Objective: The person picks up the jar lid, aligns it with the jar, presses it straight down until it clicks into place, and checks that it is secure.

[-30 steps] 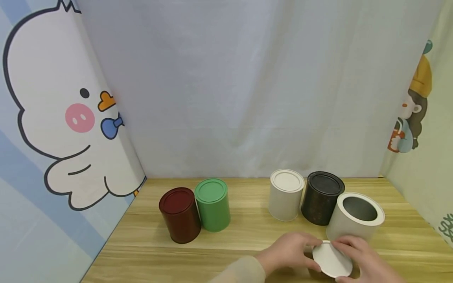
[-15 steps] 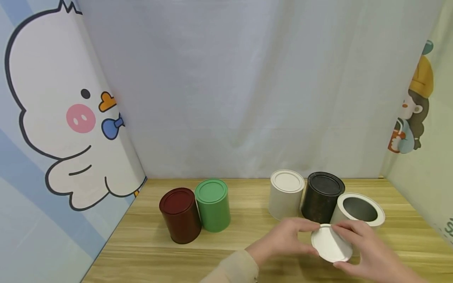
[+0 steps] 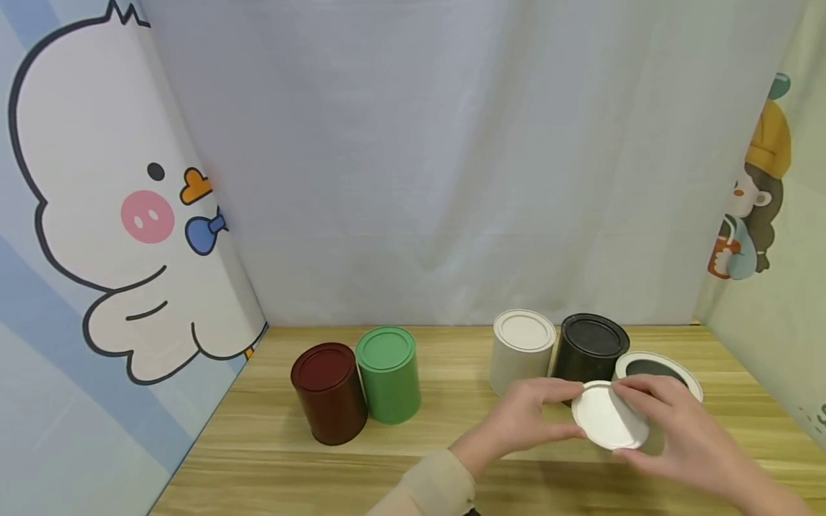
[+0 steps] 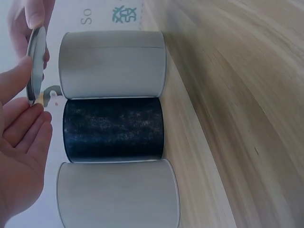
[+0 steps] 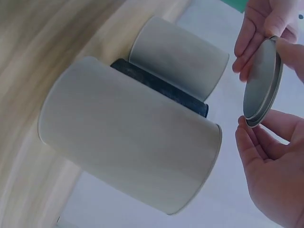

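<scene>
A round white lid (image 3: 609,416) is held level with the can tops, its metal underside (image 5: 261,78) showing in the right wrist view. My left hand (image 3: 525,419) pinches the lid's left edge between thumb and fingers. On the opposite edge my right hand (image 3: 684,433) pinches it the same way. Just behind the lid stands a white can (image 3: 690,380) without a lid, its dark inside partly hidden by the lid and right hand. In the left wrist view the lid hangs apart from that can's rim (image 4: 111,64).
Beside the uncovered can stand a lidded black can (image 3: 584,358) and a lidded white can (image 3: 523,355). Further left are a dark red can (image 3: 330,394) and a green can (image 3: 389,376), both lidded. A curtain (image 3: 426,179) closes off the wooden table's (image 3: 310,473) back.
Both hands have raised the lid from low in front of the uncovered can up toward its rim. The cans have stayed in place.
</scene>
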Demonstrator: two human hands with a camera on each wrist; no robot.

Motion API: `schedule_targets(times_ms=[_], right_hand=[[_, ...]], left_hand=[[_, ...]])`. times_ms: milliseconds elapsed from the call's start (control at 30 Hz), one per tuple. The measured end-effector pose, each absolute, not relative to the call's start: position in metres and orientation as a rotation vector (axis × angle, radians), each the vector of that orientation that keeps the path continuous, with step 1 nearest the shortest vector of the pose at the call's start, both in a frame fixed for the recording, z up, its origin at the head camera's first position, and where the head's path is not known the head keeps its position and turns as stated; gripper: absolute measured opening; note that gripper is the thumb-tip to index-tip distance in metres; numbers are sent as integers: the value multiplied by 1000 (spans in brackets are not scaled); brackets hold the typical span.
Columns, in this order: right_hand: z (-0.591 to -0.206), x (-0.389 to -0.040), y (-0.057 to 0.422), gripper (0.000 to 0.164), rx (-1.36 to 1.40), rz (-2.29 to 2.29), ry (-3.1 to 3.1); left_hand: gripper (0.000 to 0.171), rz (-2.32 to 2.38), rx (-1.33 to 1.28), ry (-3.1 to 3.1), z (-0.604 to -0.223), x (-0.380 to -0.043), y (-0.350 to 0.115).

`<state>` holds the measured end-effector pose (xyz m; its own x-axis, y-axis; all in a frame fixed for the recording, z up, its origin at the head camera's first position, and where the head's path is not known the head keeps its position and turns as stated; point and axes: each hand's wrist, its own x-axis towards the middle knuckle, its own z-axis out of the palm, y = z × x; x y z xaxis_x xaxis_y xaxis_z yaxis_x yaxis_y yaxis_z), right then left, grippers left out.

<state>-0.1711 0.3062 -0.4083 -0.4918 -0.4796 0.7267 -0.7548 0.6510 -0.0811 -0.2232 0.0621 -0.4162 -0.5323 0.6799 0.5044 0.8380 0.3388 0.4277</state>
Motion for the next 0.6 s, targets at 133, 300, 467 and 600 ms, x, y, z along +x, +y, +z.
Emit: schedule_targets(times_ms=[133,300,467,600], right_hand=[[-402,-175,312,81,923,529,-2198],[-395,-178,322,77,835,491,-2268],[-394,-183,334,77,758,483,-2301],[-394,-186,343,76,737,505,-2301]], left_hand=[[51,-948,-1308,-2286,-415,-223,70],[48,-916,-1271,-2226,-411,-222,81],[47,-794,-1246,-2261,-407,-219,90],[45,-722,-1234,-2304,-406,-218,97]])
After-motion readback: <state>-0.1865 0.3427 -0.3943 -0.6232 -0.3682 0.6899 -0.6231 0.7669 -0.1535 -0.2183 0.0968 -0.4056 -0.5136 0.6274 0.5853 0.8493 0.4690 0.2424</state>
